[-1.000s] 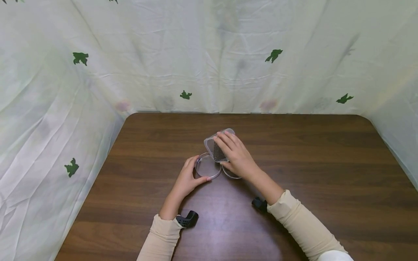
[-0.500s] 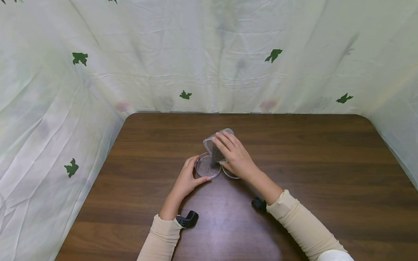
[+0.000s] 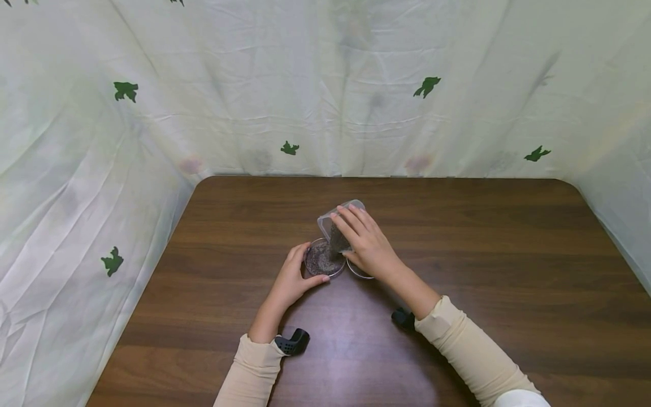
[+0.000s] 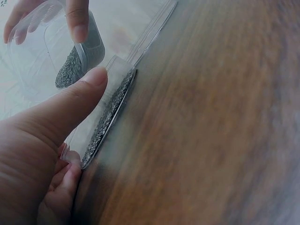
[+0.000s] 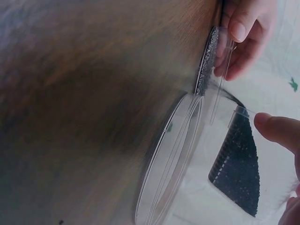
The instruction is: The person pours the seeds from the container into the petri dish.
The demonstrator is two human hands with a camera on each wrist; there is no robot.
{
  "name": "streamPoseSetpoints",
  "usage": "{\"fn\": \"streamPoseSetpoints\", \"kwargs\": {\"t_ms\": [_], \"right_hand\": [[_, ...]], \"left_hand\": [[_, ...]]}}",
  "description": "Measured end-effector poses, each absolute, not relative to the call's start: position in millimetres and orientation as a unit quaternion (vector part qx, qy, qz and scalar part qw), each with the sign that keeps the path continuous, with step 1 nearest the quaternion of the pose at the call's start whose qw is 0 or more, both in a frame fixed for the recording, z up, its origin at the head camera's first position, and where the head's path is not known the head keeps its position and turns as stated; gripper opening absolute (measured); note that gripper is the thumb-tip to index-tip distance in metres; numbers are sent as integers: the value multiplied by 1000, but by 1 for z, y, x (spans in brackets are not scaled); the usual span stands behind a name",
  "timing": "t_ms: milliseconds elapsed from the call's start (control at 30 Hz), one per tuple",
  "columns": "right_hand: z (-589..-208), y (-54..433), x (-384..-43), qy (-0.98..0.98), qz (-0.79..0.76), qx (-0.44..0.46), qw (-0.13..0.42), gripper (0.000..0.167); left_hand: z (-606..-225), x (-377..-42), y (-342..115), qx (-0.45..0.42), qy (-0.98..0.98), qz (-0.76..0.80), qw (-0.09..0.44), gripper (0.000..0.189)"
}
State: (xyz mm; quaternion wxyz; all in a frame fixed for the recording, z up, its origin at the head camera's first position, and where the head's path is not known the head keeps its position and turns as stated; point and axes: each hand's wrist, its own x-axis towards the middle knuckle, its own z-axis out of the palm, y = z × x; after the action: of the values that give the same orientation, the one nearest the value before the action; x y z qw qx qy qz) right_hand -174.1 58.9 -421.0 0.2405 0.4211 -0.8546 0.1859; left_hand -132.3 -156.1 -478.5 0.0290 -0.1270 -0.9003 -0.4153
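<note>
My left hand (image 3: 291, 278) grips a clear round petri dish (image 3: 309, 270) on the table, thumb on the near side and fingers round the far side. Dark grey granules (image 4: 108, 118) form a layer across its bottom. Tipped over that dish is a clear plastic tub (image 3: 325, 224), held by my right hand (image 3: 370, 244) with fingers across its top side and the thumb below. More dark granules (image 5: 238, 166) lie in the tub, banked toward its lowered edge. In the right wrist view a thin dark stream (image 5: 230, 97) runs from that edge into the dish.
A second clear round dish or lid (image 5: 161, 171) lies right beside the first, partly under my right hand. Both stand on a brown wood-grain table (image 3: 483, 243). A pale curtain (image 3: 229, 85) with green leaf-like shapes hangs behind and along the sides.
Granules have begun flowing from the tub, and the dish in my left hand has gone from bare to covered with a dark layer. Both hands have kept nearly the same place.
</note>
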Motion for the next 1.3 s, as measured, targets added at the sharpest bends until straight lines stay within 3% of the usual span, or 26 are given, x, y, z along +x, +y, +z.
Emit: {"fn": "streamPoseSetpoints", "kwargs": {"t_ms": [767,1300], "right_hand": [[-424,62,-174,-858,208,404,242,97],[-424,71,-174,-848,406,293,172,101]], "left_hand": [[-480,-133,-156,-125,-899,-418,33,87],[-480,-132,-156,-127,-899,-418,39,86]]}}
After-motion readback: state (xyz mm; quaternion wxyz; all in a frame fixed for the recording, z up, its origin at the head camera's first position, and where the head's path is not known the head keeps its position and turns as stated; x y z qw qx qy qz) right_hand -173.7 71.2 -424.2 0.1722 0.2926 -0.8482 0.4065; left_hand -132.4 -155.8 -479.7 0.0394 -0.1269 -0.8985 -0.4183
